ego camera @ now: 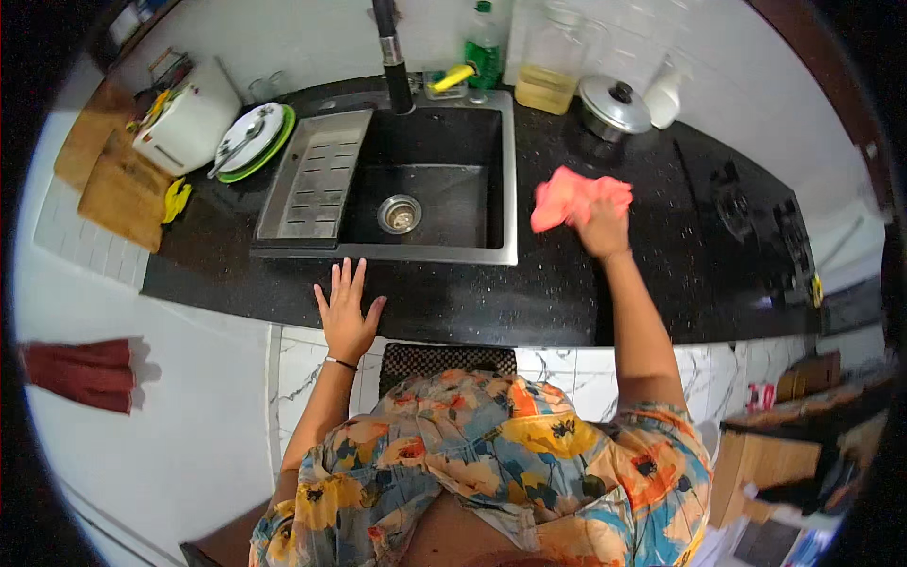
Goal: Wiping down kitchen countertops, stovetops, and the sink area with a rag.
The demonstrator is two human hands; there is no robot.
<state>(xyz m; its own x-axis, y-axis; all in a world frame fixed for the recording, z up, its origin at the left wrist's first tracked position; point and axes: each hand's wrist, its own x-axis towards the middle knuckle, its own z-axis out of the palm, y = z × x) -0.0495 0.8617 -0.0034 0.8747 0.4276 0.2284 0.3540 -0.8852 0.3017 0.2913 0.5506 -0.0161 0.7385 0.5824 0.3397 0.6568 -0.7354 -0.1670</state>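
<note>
My right hand (604, 230) grips a crumpled pink cloth (570, 198) against the black speckled countertop (453, 298), to the right of the sink. Flat on the counter's front strip rests my left hand (347, 312), fingers apart and holding nothing, its fingertips near the sink's metal rim (425, 253). The dark sink basin (446, 191) has a round metal drain (400, 214), and a slotted draining tray (315, 184) covers its left side. Small pale specks and droplets dot the counter around the cloth.
Behind the sink stand a black faucet (397, 78), a green bottle (483, 53) and a pitcher of yellowish liquid (545, 88). A lidded pot (613, 106) is at the back right, near a cooktop (737, 220). Stacked plates (248, 138) and a wooden cutting board (127, 191) lie left.
</note>
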